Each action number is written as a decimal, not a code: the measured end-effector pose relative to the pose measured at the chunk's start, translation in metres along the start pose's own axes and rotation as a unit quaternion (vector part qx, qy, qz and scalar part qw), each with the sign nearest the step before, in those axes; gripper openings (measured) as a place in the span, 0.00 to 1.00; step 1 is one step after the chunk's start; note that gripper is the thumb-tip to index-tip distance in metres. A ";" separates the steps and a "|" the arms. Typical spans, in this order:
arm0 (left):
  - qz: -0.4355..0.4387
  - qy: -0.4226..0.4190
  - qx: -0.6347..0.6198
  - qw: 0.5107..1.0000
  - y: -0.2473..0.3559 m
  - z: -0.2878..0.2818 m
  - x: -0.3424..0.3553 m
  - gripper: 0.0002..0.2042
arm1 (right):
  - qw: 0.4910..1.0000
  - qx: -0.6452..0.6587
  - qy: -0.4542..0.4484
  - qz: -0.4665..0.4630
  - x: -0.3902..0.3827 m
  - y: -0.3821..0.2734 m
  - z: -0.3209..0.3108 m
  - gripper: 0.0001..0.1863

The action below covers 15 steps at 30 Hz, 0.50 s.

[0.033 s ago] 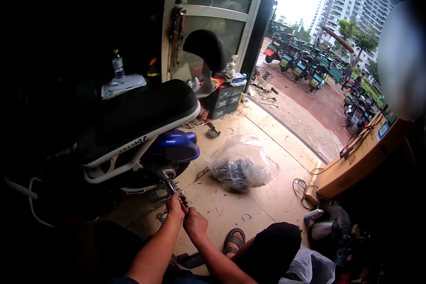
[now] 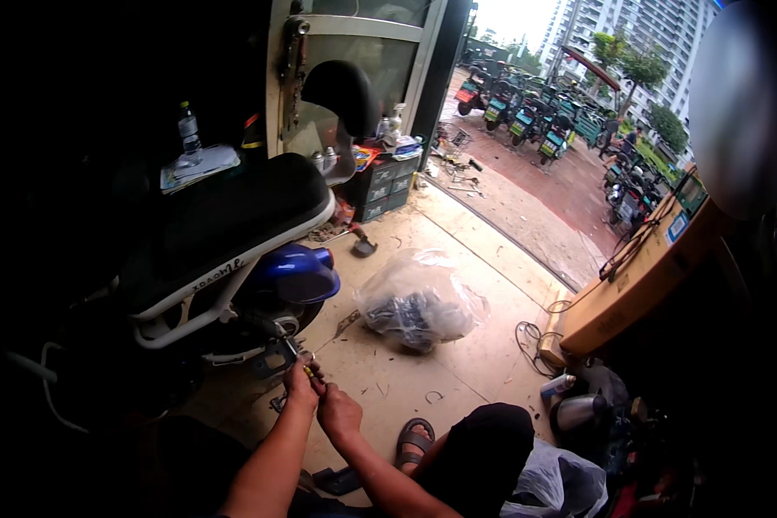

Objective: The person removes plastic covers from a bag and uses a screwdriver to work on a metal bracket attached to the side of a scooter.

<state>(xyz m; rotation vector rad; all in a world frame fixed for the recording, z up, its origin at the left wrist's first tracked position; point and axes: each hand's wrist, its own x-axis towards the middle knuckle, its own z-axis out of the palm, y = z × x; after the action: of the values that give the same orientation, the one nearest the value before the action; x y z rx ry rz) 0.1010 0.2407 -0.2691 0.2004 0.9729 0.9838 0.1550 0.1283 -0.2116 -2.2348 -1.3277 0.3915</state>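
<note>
Close to the rear of an electric scooter [image 2: 224, 237], my left hand [image 2: 300, 385] is closed around a slim tool with yellow on it, which looks like a screwdriver [image 2: 308, 371]. My right hand [image 2: 339, 412] is closed just behind it, at the tool's near end, and the two hands almost touch. Fingers cover most of the tool. A dark plate-like bracket [image 2: 274, 361] with an opening is just beyond my left hand, low beside the scooter's wheel. Whether the tool's tip touches the bracket, I cannot tell. Above it is the blue rear fender [image 2: 298, 274].
A clear plastic bag with dark contents [image 2: 419, 311] lies on the tiled floor. At right stand a cardboard box [image 2: 630, 276], loose cable [image 2: 531, 345], a spray can [image 2: 558, 385] and a metal kettle [image 2: 578, 412]. A hammer-like tool [image 2: 364, 248] lies near dark stacked boxes [image 2: 384, 190].
The whole view has shifted, so the scene sits farther left in the picture. Both hands keep their closed grip near the bracket.
</note>
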 end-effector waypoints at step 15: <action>-0.048 -0.060 0.029 0.997 0.011 -0.032 0.030 0.15 | 0.930 0.274 -0.219 0.113 0.017 0.029 0.032 0.11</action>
<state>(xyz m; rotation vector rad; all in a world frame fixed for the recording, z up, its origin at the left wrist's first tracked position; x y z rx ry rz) 0.0755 0.2622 -0.2998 0.2569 0.8940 0.8465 0.1691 0.1403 -0.2544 -1.8719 -0.9824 1.2409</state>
